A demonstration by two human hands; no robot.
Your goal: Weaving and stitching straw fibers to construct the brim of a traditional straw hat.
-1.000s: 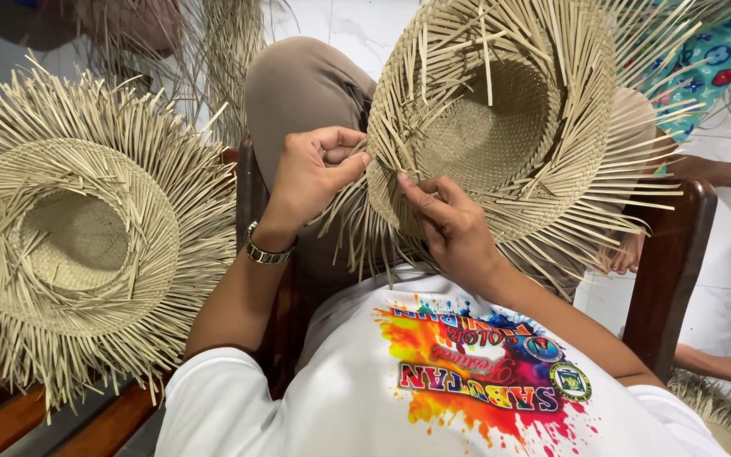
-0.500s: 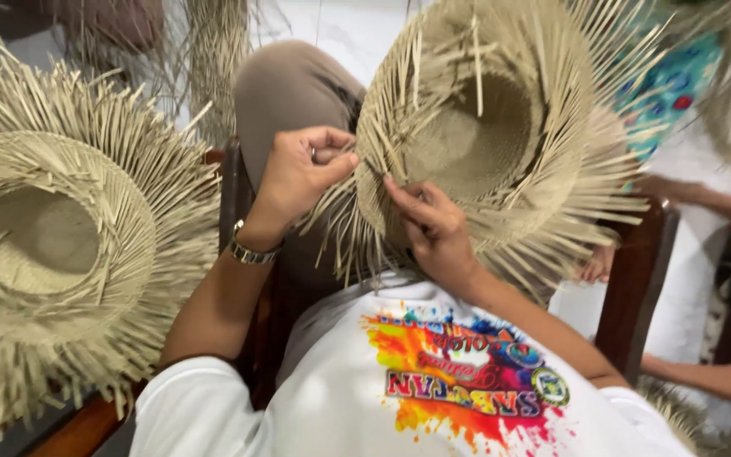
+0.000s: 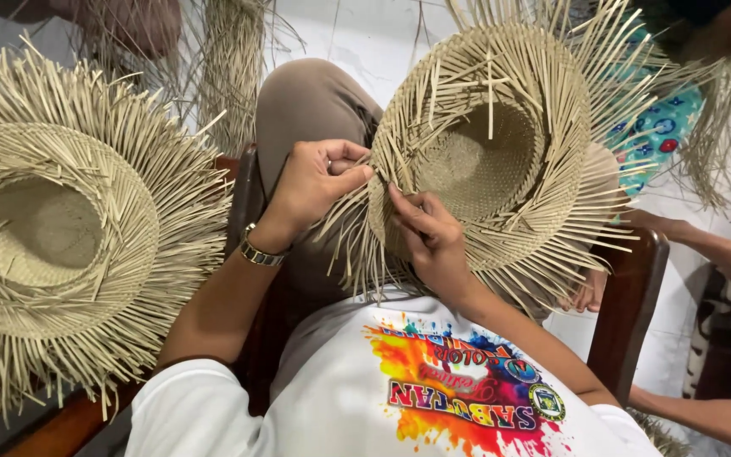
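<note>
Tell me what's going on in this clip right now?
A person is weaving a straw hat that rests on their raised knee. The left hand pinches loose straw strands at the hat's near brim edge, while the right hand presses on the brim just beside it. Unwoven strands stick out all around the brim. A second unfinished straw hat lies to the left on a wooden bench. Another person's arm shows at the right.
</note>
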